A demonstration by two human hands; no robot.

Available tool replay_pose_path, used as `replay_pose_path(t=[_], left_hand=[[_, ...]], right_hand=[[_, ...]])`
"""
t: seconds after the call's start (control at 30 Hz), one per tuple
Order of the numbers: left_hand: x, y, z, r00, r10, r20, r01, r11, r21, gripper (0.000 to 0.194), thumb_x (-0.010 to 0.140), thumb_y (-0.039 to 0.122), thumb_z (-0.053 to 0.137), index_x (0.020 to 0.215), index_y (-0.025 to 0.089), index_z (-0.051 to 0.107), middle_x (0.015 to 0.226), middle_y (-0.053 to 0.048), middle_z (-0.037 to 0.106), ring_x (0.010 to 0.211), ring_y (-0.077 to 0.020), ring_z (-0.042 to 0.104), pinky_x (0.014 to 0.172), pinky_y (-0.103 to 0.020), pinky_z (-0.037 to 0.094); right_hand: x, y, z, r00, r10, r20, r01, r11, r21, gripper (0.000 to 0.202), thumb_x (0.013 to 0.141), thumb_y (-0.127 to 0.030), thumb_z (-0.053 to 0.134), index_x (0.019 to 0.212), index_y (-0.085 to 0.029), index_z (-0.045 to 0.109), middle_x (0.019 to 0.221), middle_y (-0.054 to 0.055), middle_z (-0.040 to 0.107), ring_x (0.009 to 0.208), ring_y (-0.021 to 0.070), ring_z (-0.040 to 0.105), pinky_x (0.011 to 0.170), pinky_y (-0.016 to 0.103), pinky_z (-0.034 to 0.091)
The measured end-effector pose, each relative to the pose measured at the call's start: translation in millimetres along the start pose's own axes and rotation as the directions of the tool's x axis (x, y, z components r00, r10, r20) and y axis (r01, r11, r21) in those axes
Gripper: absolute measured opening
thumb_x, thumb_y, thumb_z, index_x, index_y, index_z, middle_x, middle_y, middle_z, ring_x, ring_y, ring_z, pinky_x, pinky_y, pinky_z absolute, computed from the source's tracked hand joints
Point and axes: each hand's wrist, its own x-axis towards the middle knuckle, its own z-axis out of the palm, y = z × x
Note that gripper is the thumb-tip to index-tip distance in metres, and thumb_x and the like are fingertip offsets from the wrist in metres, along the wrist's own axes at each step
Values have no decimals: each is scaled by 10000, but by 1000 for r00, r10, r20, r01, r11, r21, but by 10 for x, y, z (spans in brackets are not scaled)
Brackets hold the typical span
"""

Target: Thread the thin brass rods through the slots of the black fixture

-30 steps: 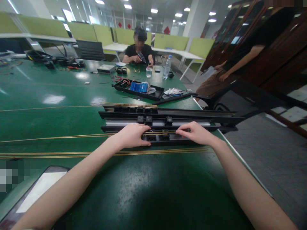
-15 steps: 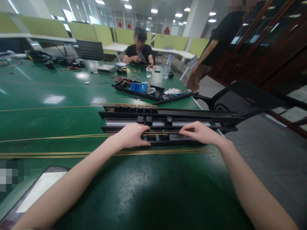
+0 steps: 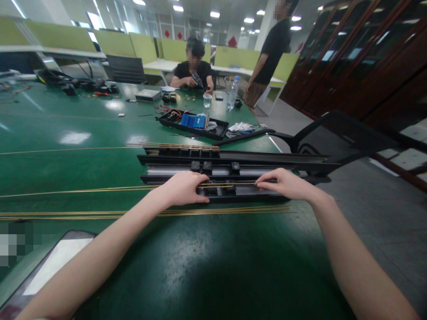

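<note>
My right hand (image 3: 283, 183) pinches the end of a thin brass-coloured rod (image 3: 246, 183) between thumb and fingertips. The rod runs left over small black blocks (image 3: 229, 187) in the nearest black rail (image 3: 253, 198). My left hand (image 3: 183, 188) is closed across this rail, its thumb at the near wall and its fingers over the far side. Part of the rail and the rods passing there are hidden by that hand. Several more brass rods (image 3: 233, 210) lie on the green table (image 3: 200, 258) just in front of the rail.
Behind lie more black rails (image 3: 260, 156) with blocks and rods. Beyond them stands a black tray (image 3: 220, 130) with a blue finned part (image 3: 193, 121). A water bottle (image 3: 232, 94), a seated person (image 3: 196, 69) with a tool, a standing person (image 3: 271, 53) and a chair (image 3: 336, 133) are farther off.
My right hand has moved slightly right with the rod's end in its fingers. My left hand stays in place. The standing person has moved left and farther back.
</note>
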Motion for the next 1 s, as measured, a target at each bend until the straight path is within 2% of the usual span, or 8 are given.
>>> replay_pose_path(t=[0.47, 0.73, 1.0], left_hand=[[5, 1, 0, 1000, -11, 11, 11, 1000, 0, 702, 787, 653, 613, 1329, 209, 585, 1297, -101, 677, 1108, -286, 670, 891, -343, 508], [9, 10, -17, 1000, 3, 18, -3, 1000, -5, 688, 790, 652, 607, 1300, 190, 604, 1250, -106, 700, 1066, -294, 684, 862, -365, 521], [7, -1, -12, 1000, -10, 25, 10, 1000, -13, 698, 786, 656, 611, 1316, 203, 596, 1277, -106, 688, 1095, -288, 672, 887, -355, 509]], right_hand=[[-62, 113, -118, 998, 56, 41, -56, 998, -18, 386, 865, -534, 577, 935, -224, 795, 937, 32, 785, 869, 252, 693, 781, 333, 492], [-98, 185, -183, 993, 102, 57, -101, 995, -21, 411, 844, -570, 597, 944, -226, 799, 917, 29, 784, 863, 253, 691, 780, 331, 485], [-142, 323, -237, 989, 140, 38, -139, 990, -18, 423, 816, -587, 625, 921, -217, 800, 903, 40, 780, 860, 258, 677, 766, 337, 491]])
